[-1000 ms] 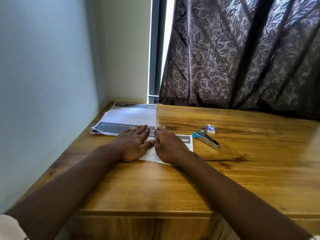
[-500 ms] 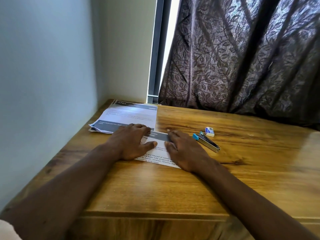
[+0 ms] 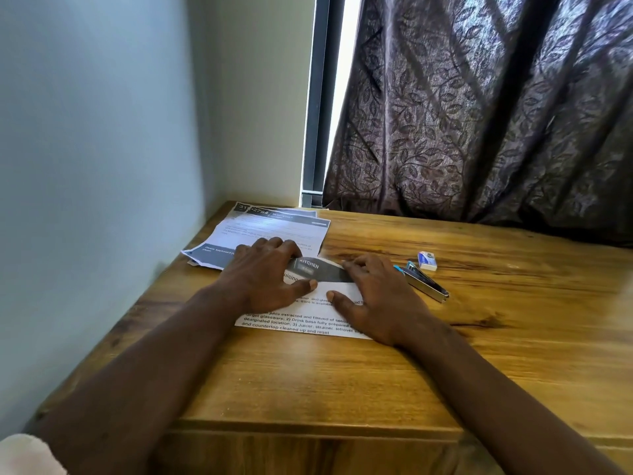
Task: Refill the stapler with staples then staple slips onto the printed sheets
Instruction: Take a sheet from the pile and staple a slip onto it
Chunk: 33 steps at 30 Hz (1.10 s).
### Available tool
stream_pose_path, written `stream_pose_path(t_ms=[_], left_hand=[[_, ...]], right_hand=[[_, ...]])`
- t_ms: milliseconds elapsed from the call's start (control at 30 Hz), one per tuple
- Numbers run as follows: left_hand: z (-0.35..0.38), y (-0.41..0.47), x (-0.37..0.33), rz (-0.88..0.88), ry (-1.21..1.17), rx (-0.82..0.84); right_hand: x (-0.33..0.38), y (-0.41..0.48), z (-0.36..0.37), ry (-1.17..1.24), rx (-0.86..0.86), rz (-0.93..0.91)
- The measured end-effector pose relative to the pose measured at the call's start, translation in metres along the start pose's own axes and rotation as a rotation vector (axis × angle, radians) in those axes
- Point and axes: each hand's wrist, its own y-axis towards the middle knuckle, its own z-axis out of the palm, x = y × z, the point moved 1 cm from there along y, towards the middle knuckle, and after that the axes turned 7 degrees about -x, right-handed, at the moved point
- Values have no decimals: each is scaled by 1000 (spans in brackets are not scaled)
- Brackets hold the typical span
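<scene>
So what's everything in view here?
White printed sheet with dark grey header: one, table centre, under both hands.
Stack of similar printed sheets: one, white and grey, far left corner.
Silver metal stapler with blue end: one, right of the sheet.
Small white-and-blue staple box: one, just beyond the stapler.
Wooden table: one, brown.
Leaf-patterned curtain: one, dark purple, behind table.
Left hand, right hand: bare, resting on the sheet.

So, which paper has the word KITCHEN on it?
The near sheet, under the left hand and right hand; the far stack shows numbers instead.
</scene>
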Motion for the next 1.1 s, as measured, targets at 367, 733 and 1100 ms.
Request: stream_pose_path(t_ms=[367, 733, 1100], left_hand=[[-1, 6, 2, 32, -55, -1], [-7, 3, -19, 212, -391, -190], [13, 0, -48, 291, -320, -133]], right_hand=[[-4, 2, 4, -75, -40, 49], [-7, -6, -12, 93, -311, 5], [-45, -42, -13, 166, -215, 4]])
